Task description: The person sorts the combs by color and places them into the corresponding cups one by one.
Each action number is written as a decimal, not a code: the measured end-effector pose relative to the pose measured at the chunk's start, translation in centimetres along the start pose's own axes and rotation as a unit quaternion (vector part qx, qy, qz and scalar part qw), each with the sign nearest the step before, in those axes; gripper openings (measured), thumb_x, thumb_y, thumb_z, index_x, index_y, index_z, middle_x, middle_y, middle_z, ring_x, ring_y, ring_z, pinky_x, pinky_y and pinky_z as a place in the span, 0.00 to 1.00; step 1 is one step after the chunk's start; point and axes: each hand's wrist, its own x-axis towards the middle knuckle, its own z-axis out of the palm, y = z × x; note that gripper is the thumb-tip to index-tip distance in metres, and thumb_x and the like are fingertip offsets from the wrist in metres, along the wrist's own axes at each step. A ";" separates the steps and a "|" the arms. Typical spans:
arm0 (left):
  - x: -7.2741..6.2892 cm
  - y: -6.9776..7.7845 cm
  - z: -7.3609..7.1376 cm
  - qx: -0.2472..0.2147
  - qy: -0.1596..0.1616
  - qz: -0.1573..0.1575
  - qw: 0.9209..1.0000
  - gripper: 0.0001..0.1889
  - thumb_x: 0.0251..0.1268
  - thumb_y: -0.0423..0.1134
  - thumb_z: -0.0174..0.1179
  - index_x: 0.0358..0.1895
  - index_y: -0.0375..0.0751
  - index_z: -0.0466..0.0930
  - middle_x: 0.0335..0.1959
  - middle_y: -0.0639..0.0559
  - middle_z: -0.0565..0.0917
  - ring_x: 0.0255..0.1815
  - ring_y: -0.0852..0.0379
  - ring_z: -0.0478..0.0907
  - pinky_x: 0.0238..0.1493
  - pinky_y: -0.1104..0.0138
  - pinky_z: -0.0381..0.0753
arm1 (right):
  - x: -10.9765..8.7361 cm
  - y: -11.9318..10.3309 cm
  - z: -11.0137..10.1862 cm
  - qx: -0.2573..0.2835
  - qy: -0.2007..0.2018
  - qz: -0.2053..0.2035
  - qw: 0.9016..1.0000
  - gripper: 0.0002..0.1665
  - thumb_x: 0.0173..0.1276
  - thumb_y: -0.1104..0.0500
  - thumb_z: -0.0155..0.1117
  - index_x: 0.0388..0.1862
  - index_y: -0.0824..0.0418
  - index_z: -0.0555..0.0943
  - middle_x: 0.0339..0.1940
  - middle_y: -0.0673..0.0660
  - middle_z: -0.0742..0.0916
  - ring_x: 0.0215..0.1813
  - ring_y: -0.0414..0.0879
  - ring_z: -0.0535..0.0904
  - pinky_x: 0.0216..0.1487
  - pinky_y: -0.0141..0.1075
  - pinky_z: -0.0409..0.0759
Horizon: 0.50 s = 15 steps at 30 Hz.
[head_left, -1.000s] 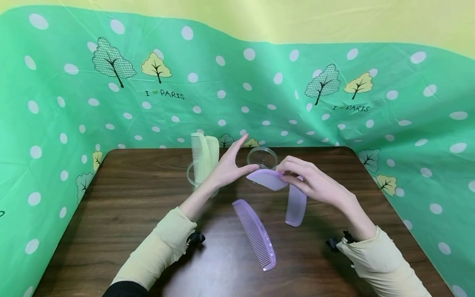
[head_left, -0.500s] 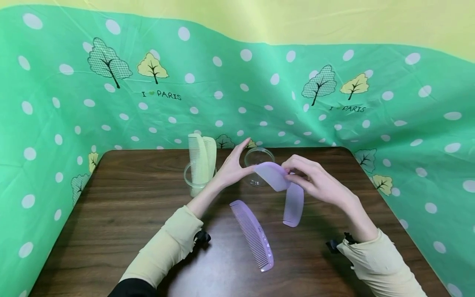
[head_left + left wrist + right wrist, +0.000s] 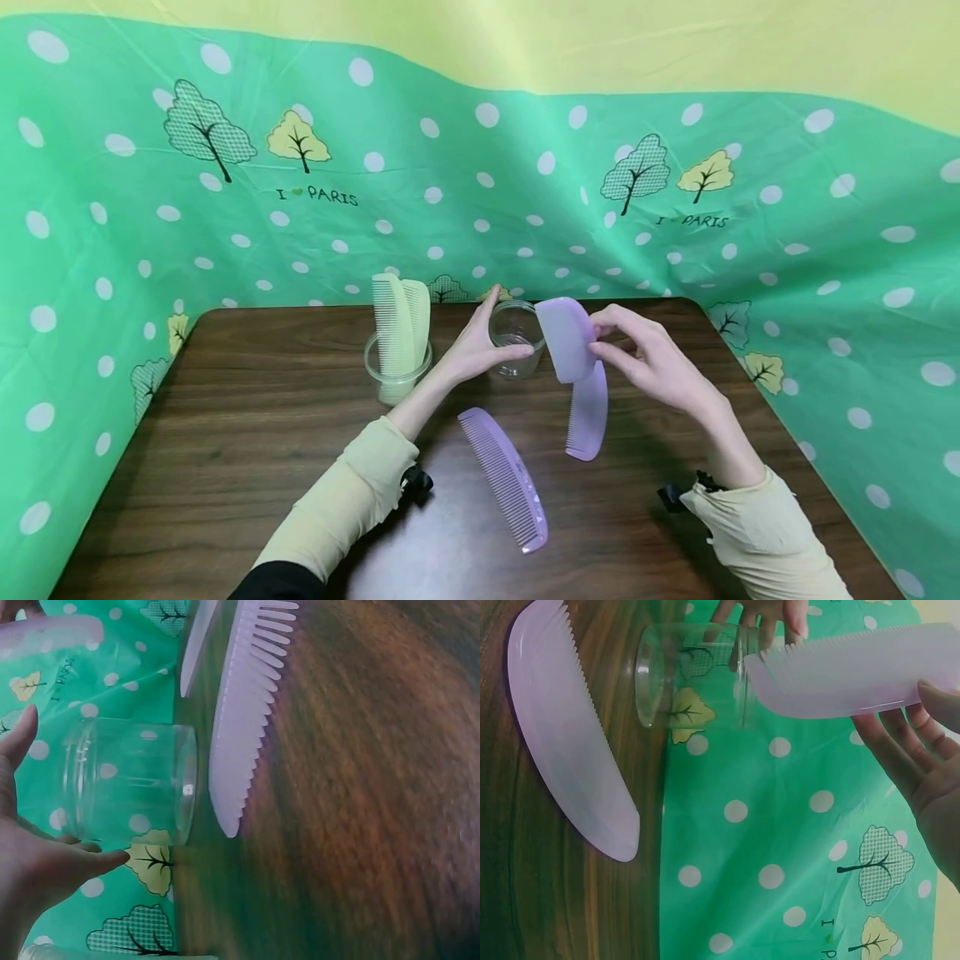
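My right hand (image 3: 651, 354) pinches a purple comb (image 3: 567, 340) along its curved back between thumb and fingers. The comb is raised and tilted, its far end at the mouth of a clear jar (image 3: 694, 679) in the right wrist view. My left hand (image 3: 480, 343) is spread beside this jar (image 3: 135, 780), thumb in front and index finger reaching behind, near the rim; the fingers look straight. Nothing shows inside the jar. Two more purple combs lie on the table: one in the middle (image 3: 506, 479), the other (image 3: 588, 417) partly hidden beneath the held comb.
Left of the jar stands another clear jar (image 3: 367, 367) with two pale green combs (image 3: 397, 325) upright in it. The dark wooden table (image 3: 262, 433) meets a green dotted cloth (image 3: 420, 208) at the back and sides.
My right hand has raised the purple comb and turned it more upright beside the jar's rim. My left hand has come closer around the jar, thumb now before it.
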 end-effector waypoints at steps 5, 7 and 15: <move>0.4 -0.6 0.4 -0.006 0.012 -0.006 1.000 0.62 0.55 0.56 0.76 0.85 0.55 0.39 0.87 0.54 0.48 0.87 0.47 0.47 0.81 0.41 0.56 | 0.1 0.1 0.1 0.011 0.019 0.010 1.000 0.16 0.69 0.71 0.68 0.49 0.54 0.81 0.45 0.45 0.85 0.46 0.35 0.83 0.36 0.28 0.82; 0.6 -0.8 0.6 -0.006 0.013 -0.009 1.000 0.62 0.54 0.56 0.77 0.85 0.55 0.40 0.87 0.53 0.49 0.87 0.47 0.48 0.81 0.41 0.56 | 0.1 0.1 0.1 0.010 0.026 0.013 1.000 0.16 0.68 0.72 0.68 0.48 0.54 0.81 0.45 0.46 0.85 0.46 0.33 0.82 0.35 0.28 0.82; 1.1 -1.5 1.4 -0.026 0.018 -0.027 0.999 0.62 0.50 0.54 0.80 0.85 0.51 0.45 0.86 0.47 0.52 0.86 0.46 0.51 0.81 0.44 0.58 | 0.3 0.2 0.1 0.009 0.039 0.015 0.999 0.16 0.67 0.73 0.68 0.49 0.57 0.82 0.45 0.48 0.86 0.45 0.31 0.82 0.33 0.27 0.80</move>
